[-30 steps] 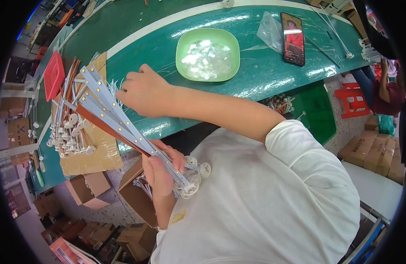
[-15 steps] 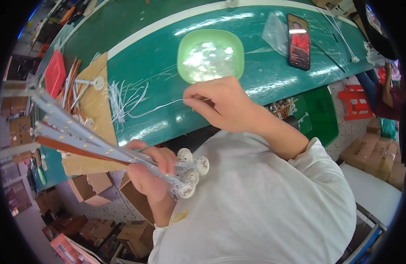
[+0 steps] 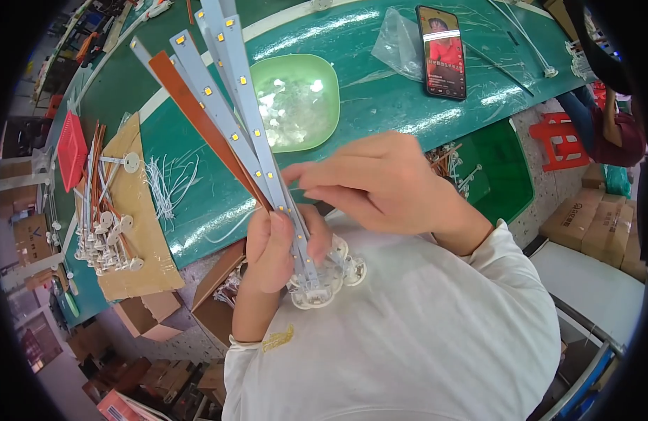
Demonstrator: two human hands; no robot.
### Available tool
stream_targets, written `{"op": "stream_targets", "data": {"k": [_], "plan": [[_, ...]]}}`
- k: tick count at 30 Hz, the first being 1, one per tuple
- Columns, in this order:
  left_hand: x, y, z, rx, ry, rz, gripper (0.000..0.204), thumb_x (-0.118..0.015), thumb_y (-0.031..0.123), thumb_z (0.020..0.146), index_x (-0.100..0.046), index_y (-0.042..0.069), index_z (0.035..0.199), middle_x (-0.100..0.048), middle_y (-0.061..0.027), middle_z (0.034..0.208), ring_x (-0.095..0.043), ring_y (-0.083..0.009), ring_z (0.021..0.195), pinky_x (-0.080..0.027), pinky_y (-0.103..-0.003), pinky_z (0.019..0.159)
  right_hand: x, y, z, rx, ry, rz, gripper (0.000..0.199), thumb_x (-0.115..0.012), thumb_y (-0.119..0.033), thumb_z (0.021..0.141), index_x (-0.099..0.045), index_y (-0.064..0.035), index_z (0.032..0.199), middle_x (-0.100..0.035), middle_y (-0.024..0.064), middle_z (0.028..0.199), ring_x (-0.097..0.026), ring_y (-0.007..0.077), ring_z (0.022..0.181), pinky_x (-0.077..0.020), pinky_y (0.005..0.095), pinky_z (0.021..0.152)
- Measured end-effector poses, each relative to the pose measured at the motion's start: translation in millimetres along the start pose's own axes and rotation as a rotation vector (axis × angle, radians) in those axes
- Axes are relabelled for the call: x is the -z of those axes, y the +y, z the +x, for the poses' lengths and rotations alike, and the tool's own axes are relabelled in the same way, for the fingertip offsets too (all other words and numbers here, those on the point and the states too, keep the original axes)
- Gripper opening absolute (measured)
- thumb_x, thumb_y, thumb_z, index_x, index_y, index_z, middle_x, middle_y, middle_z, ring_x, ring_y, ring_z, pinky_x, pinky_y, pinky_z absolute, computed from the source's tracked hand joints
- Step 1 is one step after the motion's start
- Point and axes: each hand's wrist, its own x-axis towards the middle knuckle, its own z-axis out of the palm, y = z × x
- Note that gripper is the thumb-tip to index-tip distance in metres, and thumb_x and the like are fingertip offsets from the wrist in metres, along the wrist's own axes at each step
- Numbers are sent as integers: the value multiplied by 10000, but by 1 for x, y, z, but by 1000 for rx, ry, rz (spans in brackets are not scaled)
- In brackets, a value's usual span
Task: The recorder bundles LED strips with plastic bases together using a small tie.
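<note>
My left hand (image 3: 271, 242) is wrapped round a bundle of LED light strips (image 3: 250, 116), grey with small yellow LEDs, one showing a copper-brown back. The bundle stands tilted up over the bench, its round white end caps (image 3: 313, 295) low against my shirt. My right hand (image 3: 398, 186) is beside the bundle, thumb and forefinger pinched at its far side. A thin white tie (image 3: 236, 228) runs from the bench edge up behind the bundle. Its end at my right fingertips is hidden. More white ties (image 3: 171, 186) lie loose on the bench.
Behind the bundle, a light green bowl (image 3: 332, 105) holds small shiny pieces. A phone (image 3: 443, 59) lies beyond it. Capped strips (image 3: 103, 242) lie on a cardboard sheet (image 3: 152, 263) at left, near a red basket (image 3: 70, 151). A green crate (image 3: 513, 168) and red stool (image 3: 557, 144) stand right.
My left hand has swung the bundle from pointing left to nearly upright and moved it right. My right hand, with the white tie, now meets the bundle. The view has shifted.
</note>
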Motion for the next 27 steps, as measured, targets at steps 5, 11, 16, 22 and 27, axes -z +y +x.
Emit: {"op": "stream_targets", "data": {"k": [5, 11, 16, 22, 27], "plan": [[2, -18, 1, 57, 6, 205, 559, -520, 318, 957, -359, -54, 1342, -595, -128, 943, -598, -187, 816, -480, -297, 720, 5, -15, -1, 329, -95, -268, 345, -652, -69, 647, -663, 12, 982, -520, 32, 583, -520, 142, 459, -427, 283, 410], [12, -28, -21, 193, -8, 535, 639, -662, 153, 798, -369, -72, 1320, -419, -215, 1318, -401, -326, 1233, -268, -414, 1084, 7, -32, 19, 436, -535, -589, 354, -657, -134, 622, -637, 59, 919, -529, 27, 607, -498, 105, 495, -356, 238, 378], [14, -24, -8, 84, 55, 417, 528, -572, 230, 907, -400, -34, 1330, -561, -117, 1168, -560, -171, 1066, -450, -309, 911, -12, -15, 11, 455, -489, -581, 307, -658, -159, 622, -603, 40, 849, -484, 14, 604, -517, 117, 540, -378, 235, 393], [16, -30, -19, -7, 254, 239, 433, -542, 206, 948, -405, 4, 1305, -562, -106, 1068, -580, -146, 939, -491, -280, 767, -36, 15, -5, 324, -156, -249, 296, -673, -90, 632, -610, -3, 908, -487, 26, 645, -563, 157, 584, -447, 260, 430], [10, -21, -15, 41, 281, 103, 240, -420, 199, 1010, -449, 24, 1173, -521, -77, 855, -535, -153, 704, -467, -289, 519, -52, 25, -19, 125, 35, 172, 248, -645, 36, 733, -616, 13, 978, -565, 59, 739, -588, 148, 541, -479, 270, 427]]}}
